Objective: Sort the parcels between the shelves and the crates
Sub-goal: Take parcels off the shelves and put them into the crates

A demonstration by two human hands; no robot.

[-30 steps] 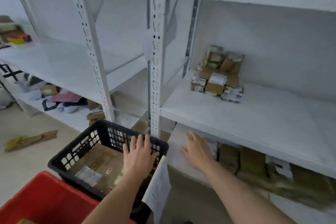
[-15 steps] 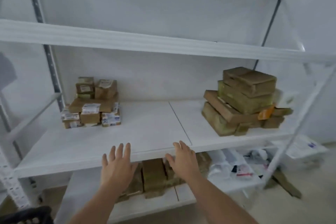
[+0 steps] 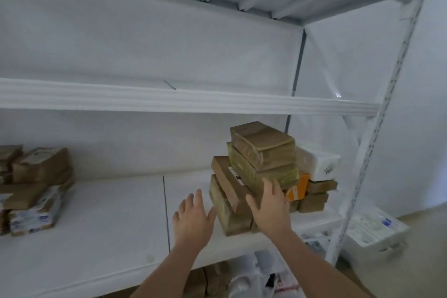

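A stack of brown taped parcels [image 3: 261,152] stands on the right part of the white middle shelf [image 3: 101,232], with an orange packet [image 3: 298,189] and a white box [image 3: 319,163] behind it. My right hand [image 3: 269,203] reaches the front of the stack, fingers spread and touching the lower parcels. Just left of the stack's bottom parcel [image 3: 229,213] my left hand [image 3: 193,216] hovers open above the shelf, holding nothing. A second pile of small labelled parcels [image 3: 33,189] sits at the shelf's far left.
The shelf above [image 3: 183,103] shows only its front edge. The lower shelf holds more brown parcels [image 3: 208,280] and plastic bags [image 3: 256,273]. A perforated upright post [image 3: 372,150] stands at the right, with a white bag [image 3: 372,230] on the floor beyond it.
The view swung right from the black crate to the shelf and moved closer. Both hands rose from the shelf edge toward the right stack; my right hand now touches it.
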